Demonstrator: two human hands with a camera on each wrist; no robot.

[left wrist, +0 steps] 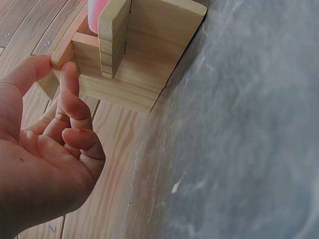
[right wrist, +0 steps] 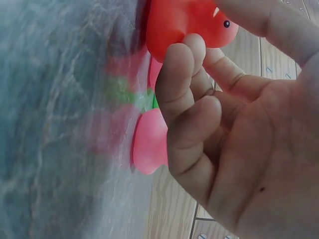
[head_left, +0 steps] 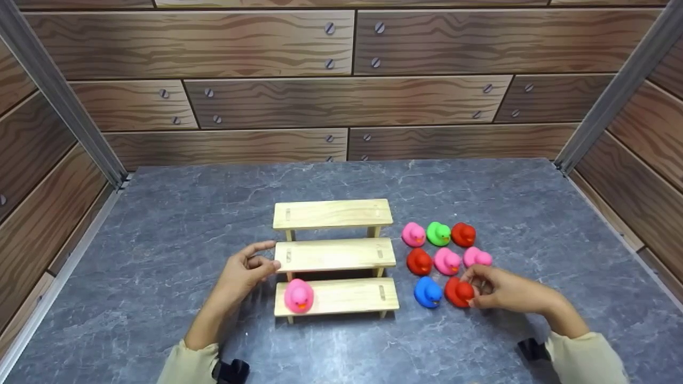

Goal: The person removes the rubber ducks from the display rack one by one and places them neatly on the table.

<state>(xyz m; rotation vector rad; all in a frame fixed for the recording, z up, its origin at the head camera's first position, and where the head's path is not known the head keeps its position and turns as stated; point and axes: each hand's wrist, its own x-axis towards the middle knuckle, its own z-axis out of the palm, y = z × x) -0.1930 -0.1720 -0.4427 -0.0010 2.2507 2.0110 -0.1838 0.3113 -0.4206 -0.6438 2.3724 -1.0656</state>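
A three-step wooden stand (head_left: 341, 255) stands mid-table. My left hand (head_left: 240, 280) pinches the left end of its middle step between thumb and index finger; the other fingers curl loosely in the left wrist view. On the left of the lowest step sits a pink rubber duck (head_left: 299, 295). To the stand's right, my right hand (head_left: 504, 290) holds a red rubber duck (head_left: 457, 292) between thumb and fingers, at the near end of a duck group. In the right wrist view the red duck (right wrist: 174, 25) is partly cut off by the frame.
Beside the held duck is a blue duck (head_left: 428, 292). Farther back are a red duck (head_left: 419, 261), pink ducks (head_left: 447, 261), a green duck (head_left: 438, 233) and another red duck (head_left: 463, 234). Wood-patterned walls (head_left: 299, 101) enclose the grey marbled table (head_left: 176, 224).
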